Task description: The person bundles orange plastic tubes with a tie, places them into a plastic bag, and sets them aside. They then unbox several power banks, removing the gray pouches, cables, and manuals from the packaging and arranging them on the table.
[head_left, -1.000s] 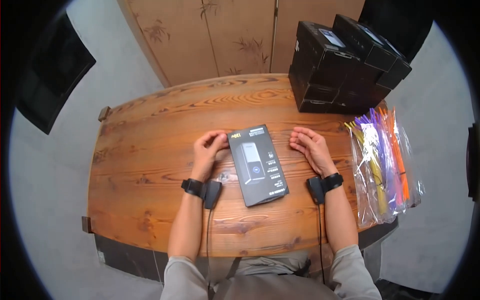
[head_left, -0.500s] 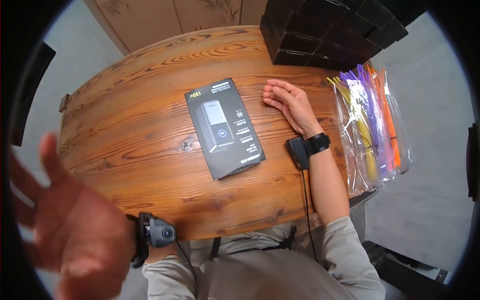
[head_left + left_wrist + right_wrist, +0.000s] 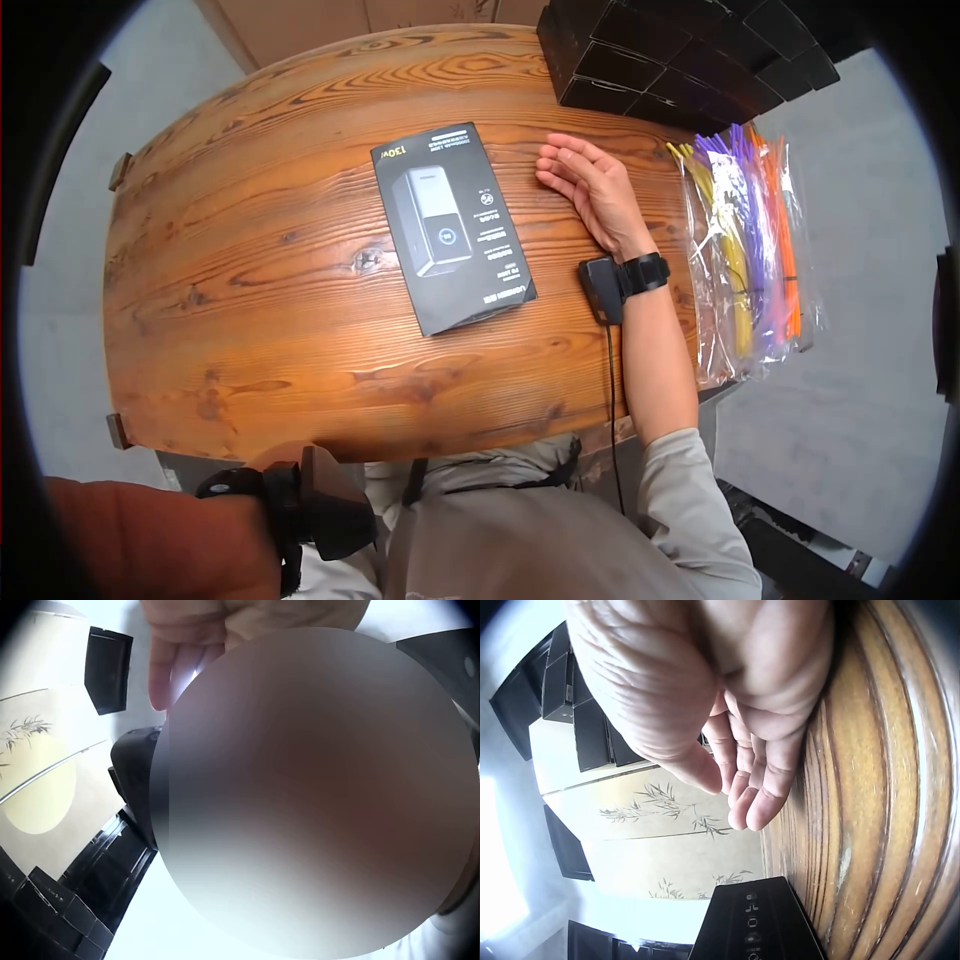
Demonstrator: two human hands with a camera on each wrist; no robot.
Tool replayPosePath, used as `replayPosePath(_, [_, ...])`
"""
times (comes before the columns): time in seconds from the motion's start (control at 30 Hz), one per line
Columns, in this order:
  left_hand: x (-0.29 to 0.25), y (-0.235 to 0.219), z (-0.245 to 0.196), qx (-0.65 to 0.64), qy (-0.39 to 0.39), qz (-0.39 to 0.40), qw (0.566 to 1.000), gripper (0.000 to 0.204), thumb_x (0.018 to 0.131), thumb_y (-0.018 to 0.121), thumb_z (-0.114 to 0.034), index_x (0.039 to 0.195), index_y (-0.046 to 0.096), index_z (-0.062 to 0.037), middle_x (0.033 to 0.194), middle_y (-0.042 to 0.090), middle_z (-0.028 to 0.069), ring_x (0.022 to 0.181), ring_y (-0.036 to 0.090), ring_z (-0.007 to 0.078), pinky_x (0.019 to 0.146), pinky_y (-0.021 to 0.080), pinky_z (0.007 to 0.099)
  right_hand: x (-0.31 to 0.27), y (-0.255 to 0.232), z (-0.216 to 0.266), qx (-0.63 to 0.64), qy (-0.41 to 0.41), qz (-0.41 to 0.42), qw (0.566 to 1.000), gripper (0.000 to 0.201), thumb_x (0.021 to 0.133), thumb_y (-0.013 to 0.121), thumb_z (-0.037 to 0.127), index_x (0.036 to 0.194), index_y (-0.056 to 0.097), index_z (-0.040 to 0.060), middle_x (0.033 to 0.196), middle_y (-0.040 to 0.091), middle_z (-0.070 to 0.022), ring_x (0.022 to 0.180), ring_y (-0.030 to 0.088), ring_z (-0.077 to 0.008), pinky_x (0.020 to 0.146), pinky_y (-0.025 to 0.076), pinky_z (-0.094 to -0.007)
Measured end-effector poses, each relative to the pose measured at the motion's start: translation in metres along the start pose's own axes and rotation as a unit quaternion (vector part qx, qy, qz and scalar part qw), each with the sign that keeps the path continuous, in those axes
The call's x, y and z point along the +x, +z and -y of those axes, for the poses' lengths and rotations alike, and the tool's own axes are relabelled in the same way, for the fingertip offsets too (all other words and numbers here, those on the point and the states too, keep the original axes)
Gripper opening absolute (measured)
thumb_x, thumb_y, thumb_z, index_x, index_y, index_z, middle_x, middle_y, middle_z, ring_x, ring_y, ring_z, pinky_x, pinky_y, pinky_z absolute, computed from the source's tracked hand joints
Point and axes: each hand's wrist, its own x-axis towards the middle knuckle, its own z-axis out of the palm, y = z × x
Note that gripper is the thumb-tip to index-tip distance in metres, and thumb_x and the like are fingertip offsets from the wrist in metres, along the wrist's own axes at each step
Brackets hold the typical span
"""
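Note:
A dark retail box (image 3: pixel 455 230) printed with a power bank and "130W" lies flat on the wooden table. My right hand (image 3: pixel 590 190) rests on its side to the right of the box, fingers loosely bent and holding nothing; the right wrist view shows the same hand (image 3: pixel 727 712) against the wood, with the box's dark edge (image 3: pixel 757 919) below. My left hand (image 3: pixel 165 535) is raised off the table, large at the lower left of the head view. In the left wrist view a straight finger (image 3: pixel 160 679) shows; a blurred round patch hides the others.
Stacked black boxes (image 3: pixel 670 65) stand at the table's back right. A clear plastic bag (image 3: pixel 745 250) of yellow, purple and orange sticks lies along the right edge. Cables run down from the wrist cameras. A folding screen (image 3: pixel 660 817) with bamboo drawings stands behind.
My left hand has left the box's left side and risen toward the head camera, its fingers passing out of the head view. The view has tilted down. The right hand and box stay put.

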Motion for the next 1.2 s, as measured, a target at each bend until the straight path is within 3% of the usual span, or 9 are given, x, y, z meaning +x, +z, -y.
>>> replayPosePath(0.43, [-0.001, -0.005, -0.005, 0.017, 0.006, 0.024, 1.000, 0.047, 0.091, 0.059, -0.019, 0.135, 0.052, -0.0043, 0.130, 0.056, 0.0187, 0.126, 0.049, 0.0369, 0.107, 0.037, 0.0551, -0.002, 0.000, 0.001, -0.002, 0.002, 0.001, 1.000, 0.031, 0.097, 0.058, 0.009, 0.123, 0.055, -0.0076, 0.110, 0.066, -0.0155, 0.097, 0.067, -0.0193, 0.090, 0.057, -0.0311])
replayPosePath(0.77, [-0.008, -0.002, 0.019, 0.039, -0.021, 0.034, 0.998, 0.045, 0.092, 0.060, -0.015, 0.134, 0.052, 0.0000, 0.123, 0.060, 0.0207, 0.121, 0.055, 0.0361, 0.104, 0.043, 0.0512, -0.002, 0.001, 0.001, -0.007, -0.008, 0.009, 1.000, 0.030, 0.096, 0.060, 0.010, 0.122, 0.057, -0.0062, 0.109, 0.065, -0.0148, 0.098, 0.066, -0.0190, 0.091, 0.056, -0.0305])
replayPosePath(0.97, [-0.007, -0.004, 0.046, 0.168, -0.042, 0.070, 0.982, 0.044, 0.093, 0.061, -0.012, 0.133, 0.052, 0.0026, 0.119, 0.063, 0.0219, 0.117, 0.059, 0.0356, 0.103, 0.047, 0.0489, -0.002, 0.000, -0.001, -0.008, 0.003, 0.009, 1.000, 0.030, 0.097, 0.058, 0.011, 0.123, 0.056, -0.0058, 0.110, 0.065, -0.0137, 0.098, 0.066, -0.0179, 0.090, 0.057, -0.0295])
replayPosePath(1.1, [-0.010, -0.036, 0.089, 0.351, -0.160, 0.093, 0.918, 0.044, 0.093, 0.062, -0.010, 0.133, 0.051, 0.0043, 0.116, 0.065, 0.0227, 0.115, 0.061, 0.0353, 0.102, 0.049, 0.0473, -0.003, 0.001, 0.000, -0.013, 0.002, 0.002, 1.000, 0.030, 0.097, 0.058, 0.010, 0.123, 0.057, -0.0054, 0.109, 0.066, -0.0135, 0.097, 0.066, -0.0173, 0.088, 0.057, -0.0289])
replayPosePath(1.13, [-0.011, -0.048, 0.100, 0.317, -0.230, 0.123, 0.912, 0.034, 0.091, 0.061, 0.000, 0.125, 0.060, 0.0038, 0.119, 0.065, 0.0191, 0.116, 0.061, 0.0303, 0.100, 0.050, 0.0423, -0.002, 0.001, 0.000, -0.012, 0.001, 0.006, 1.000, 0.030, 0.097, 0.059, 0.010, 0.123, 0.057, -0.0053, 0.109, 0.066, -0.0134, 0.096, 0.066, -0.0170, 0.088, 0.057, -0.0285])
replayPosePath(1.2, [-0.021, -0.076, 0.119, 0.381, -0.339, 0.115, 0.852, 0.029, 0.093, 0.063, -0.004, 0.121, 0.064, 0.0031, 0.120, 0.066, 0.0137, 0.113, 0.061, 0.0202, 0.097, 0.049, 0.0328, -0.003, 0.000, 0.000, -0.010, -0.003, 0.011, 1.000, 0.031, 0.096, 0.060, 0.010, 0.123, 0.057, -0.0051, 0.109, 0.066, -0.0133, 0.095, 0.066, -0.0163, 0.086, 0.057, -0.0279])
